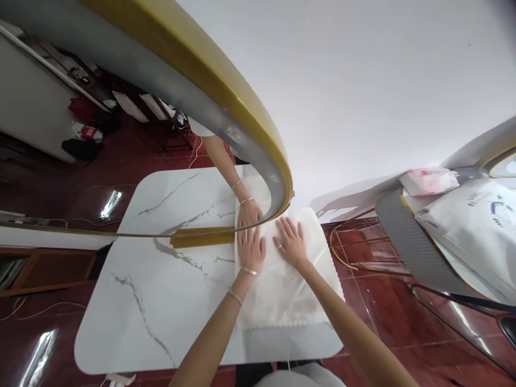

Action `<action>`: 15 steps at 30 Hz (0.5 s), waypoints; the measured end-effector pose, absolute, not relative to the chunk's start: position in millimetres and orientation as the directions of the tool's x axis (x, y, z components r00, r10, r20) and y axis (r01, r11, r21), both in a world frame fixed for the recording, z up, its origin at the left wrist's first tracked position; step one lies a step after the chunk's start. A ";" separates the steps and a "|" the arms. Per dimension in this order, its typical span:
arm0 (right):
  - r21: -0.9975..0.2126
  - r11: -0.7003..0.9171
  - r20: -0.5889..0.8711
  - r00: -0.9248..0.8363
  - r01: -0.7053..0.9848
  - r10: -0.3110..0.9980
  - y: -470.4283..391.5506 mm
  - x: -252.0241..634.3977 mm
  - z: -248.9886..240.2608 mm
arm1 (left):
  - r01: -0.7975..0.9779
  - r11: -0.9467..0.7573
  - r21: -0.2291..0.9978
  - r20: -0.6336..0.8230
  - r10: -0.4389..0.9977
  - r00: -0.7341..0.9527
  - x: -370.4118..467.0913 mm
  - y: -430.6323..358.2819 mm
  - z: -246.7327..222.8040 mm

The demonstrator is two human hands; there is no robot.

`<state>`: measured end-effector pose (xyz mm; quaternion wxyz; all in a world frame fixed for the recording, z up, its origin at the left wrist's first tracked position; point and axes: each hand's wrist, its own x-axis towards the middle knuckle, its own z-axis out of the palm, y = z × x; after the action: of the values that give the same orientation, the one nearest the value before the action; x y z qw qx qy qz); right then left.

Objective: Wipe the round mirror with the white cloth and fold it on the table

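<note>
My left hand (250, 251), with two thin bracelets at the wrist, lies flat on a white cloth (282, 301), its fingers extended along the cloth's left part. To its right, my right hand (291, 242) rests palm down on the same cloth with its fingers spread; a ring shows on one finger. Neither hand grips anything. The cloth has a scalloped near edge and covers the right part of a white marble-patterned table (161, 317).
A large gold-rimmed mirror (258, 107) reflects an arm and the cloth. A gold strip (205, 237) shows left of my left hand. At the right, a grey chair (399, 236) bears a white bag (479, 231) and a pink-and-white packet (429, 181).
</note>
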<state>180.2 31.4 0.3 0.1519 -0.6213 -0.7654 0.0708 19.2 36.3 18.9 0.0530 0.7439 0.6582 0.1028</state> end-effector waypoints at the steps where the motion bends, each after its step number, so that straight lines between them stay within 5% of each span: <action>1: -0.291 0.231 0.158 -0.192 0.928 0.969 18.5 181.4 -1.1 | 0.961 -0.161 0.226 0.134 0.982 0.133 16.9 22.6 16.6; 5: -0.281 0.189 0.131 -0.158 0.941 0.979 2.3 181.3 -5.2 | 0.949 -0.192 0.251 0.188 0.971 0.147 16.1 3.1 11.2; 12: -0.306 0.148 0.045 -0.141 0.940 0.989 84.5 183.2 2.4 | 0.973 -0.018 0.231 -0.033 0.999 0.026 38.9 92.2 23.2; 15: -0.302 0.143 0.037 -0.139 0.943 0.990 102.6 191.5 4.5 | 0.961 -0.059 0.270 -0.009 0.998 0.063 45.9 110.8 22.5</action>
<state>191.5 102.6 4.5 0.1139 -0.6462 -0.7475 0.1033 45.9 110.8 22.5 0.1024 0.7219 0.6784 0.0900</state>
